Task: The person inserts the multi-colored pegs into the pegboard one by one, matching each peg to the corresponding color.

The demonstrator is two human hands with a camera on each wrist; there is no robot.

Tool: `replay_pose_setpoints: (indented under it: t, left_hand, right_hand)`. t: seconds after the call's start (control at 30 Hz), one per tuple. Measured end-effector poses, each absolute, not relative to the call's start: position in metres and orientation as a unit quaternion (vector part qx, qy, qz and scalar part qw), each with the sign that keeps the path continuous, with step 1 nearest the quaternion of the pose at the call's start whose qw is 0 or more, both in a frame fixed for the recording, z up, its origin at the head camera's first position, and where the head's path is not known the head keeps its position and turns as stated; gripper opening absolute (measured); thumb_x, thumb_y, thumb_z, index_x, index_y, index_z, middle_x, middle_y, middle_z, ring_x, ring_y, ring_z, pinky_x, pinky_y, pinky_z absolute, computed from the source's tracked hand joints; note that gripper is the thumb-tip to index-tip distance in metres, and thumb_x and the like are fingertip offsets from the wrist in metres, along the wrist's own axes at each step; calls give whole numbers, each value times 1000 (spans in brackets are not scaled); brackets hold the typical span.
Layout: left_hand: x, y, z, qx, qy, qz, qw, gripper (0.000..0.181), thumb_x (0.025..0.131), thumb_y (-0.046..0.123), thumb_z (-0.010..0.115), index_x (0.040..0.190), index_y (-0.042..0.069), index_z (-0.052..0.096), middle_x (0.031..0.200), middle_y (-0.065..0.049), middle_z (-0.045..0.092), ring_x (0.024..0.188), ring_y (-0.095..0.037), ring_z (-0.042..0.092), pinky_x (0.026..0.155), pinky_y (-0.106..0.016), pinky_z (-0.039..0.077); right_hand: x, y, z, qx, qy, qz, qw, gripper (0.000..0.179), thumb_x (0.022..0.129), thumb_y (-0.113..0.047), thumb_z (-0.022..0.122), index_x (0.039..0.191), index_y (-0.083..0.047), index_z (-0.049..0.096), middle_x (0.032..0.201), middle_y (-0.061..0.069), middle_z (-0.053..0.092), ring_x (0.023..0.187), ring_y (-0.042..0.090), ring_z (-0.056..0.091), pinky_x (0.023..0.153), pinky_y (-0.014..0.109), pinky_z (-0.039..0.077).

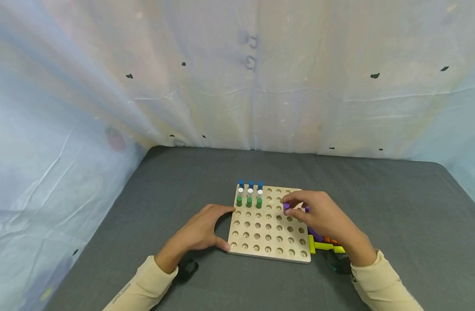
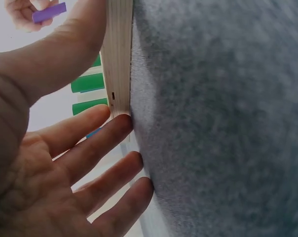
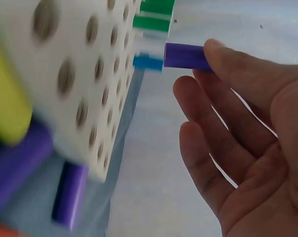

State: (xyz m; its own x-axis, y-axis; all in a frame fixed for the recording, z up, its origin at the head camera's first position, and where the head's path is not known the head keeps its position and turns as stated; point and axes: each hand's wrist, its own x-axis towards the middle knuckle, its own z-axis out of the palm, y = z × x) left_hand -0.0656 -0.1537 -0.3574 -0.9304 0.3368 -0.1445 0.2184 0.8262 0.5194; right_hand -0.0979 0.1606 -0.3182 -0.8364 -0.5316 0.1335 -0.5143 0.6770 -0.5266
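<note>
Grey tabletop [image 1: 396, 207], pale sheet [image 1: 288, 116] behind; one purple peg [image 1: 286, 207], clamped between right hand's [image 1: 319, 211] thumb and forefinger, was over the pegboard's [image 1: 262, 242] right half; green pegs [image 1: 249, 202] stood far left; left hand [image 1: 198, 229], fingers apart, touched its left edge; yellow pieces [image 1: 323, 246] lay near right

I pinch a purple peg [image 3: 186, 56] near one end in my right grip [image 3: 252, 133], thumb against forefinger, the other fingers spread below it. Its free end points left, toward a pale board [image 3: 38, 61] dotted with round holes. Just past that end I see a blue peg [image 3: 148, 62], a white peg [image 3: 149, 45] and green pegs [image 3: 151, 23] jutting from the board; whether mine touches any, I cannot tell. At the left edge sits a blurred yellow piece [image 3: 8, 94], with two loose purple pegs [image 3: 72, 195] below and something orange [image 3: 3, 230] in the corner.
</note>
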Motion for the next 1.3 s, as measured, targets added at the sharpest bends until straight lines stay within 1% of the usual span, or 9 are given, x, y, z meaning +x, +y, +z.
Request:
replay_pose_setpoints:
  t: [0.07, 0.13, 0.23, 0.33, 0.43, 0.6, 0.77, 1.0, 1.3]
  left_hand:
    - [-65, -153, -356, 150, 949, 251, 120, 96, 60, 33, 95, 145, 18, 53, 146, -7, 55, 139, -29, 45, 110, -53, 40]
    - [-64, -153, -354, 146, 950, 241, 133, 97, 62, 36, 94, 147, 19, 51, 149, -11, 52, 139, -33, 46, 110, -55, 39]
    - [-63, -153, -350, 133, 952, 226, 159, 97, 65, 39, 92, 150, 25, 47, 155, -16, 44, 140, -40, 44, 110, -59, 38]
    - [-63, -154, -348, 121, 950, 222, 180, 96, 67, 41, 90, 151, 29, 44, 158, -16, 38, 140, -44, 43, 109, -61, 37]
    - [-63, -155, -347, 118, 950, 222, 187, 96, 68, 42, 89, 151, 32, 43, 160, -16, 36, 140, -44, 43, 108, -60, 39]
    - [-63, -157, -349, 118, 949, 225, 186, 96, 67, 41, 90, 151, 31, 44, 159, -17, 36, 140, -42, 44, 108, -59, 40]
    - [-63, -158, -349, 115, 951, 227, 177, 95, 66, 40, 91, 149, 29, 47, 158, -16, 38, 141, -40, 44, 108, -60, 40]
    - [-63, -158, -347, 111, 953, 221, 175, 94, 65, 40, 91, 149, 27, 48, 157, -15, 41, 141, -38, 44, 109, -60, 39]
    - [-62, -159, -347, 112, 953, 222, 175, 97, 64, 40, 91, 149, 28, 47, 157, -15, 41, 142, -39, 42, 109, -61, 38]
  right_hand:
    - [-98, 151, -319, -297, 911, -285, 19, 24, 91, -21, 73, 115, -20, 73, 103, -14, 73, 92, 5, 68, 80, 35, 54]
    - [-97, 143, -321, -308, 906, -289, 21, 25, 91, -21, 73, 115, -20, 73, 104, -14, 73, 92, 5, 68, 80, 34, 54]
    - [-97, 130, -322, -319, 900, -297, 26, 24, 91, -22, 73, 115, -19, 73, 103, -13, 73, 93, 6, 68, 81, 35, 53]
    - [-97, 117, -322, -319, 898, -302, 32, 24, 92, -23, 72, 115, -20, 73, 103, -13, 73, 93, 6, 68, 82, 35, 53]
    - [-97, 104, -321, -316, 896, -308, 39, 24, 92, -25, 72, 115, -20, 73, 102, -13, 73, 93, 6, 68, 83, 35, 53]
    - [-99, 84, -320, -308, 898, -310, 46, 24, 92, -25, 72, 116, -19, 73, 100, -10, 75, 92, 6, 68, 82, 33, 54]
    - [-100, 65, -321, -300, 903, -304, 49, 24, 92, -24, 73, 115, -19, 74, 101, -7, 76, 91, 8, 70, 77, 30, 54]
    - [-104, 46, -327, -317, 902, -290, 38, 22, 92, -21, 73, 113, -16, 74, 100, -3, 77, 90, 11, 73, 78, 33, 56]
    - [-106, 41, -334, -326, 902, -282, 23, 20, 90, -19, 74, 109, -14, 75, 98, -1, 77, 89, 13, 73, 79, 34, 57]
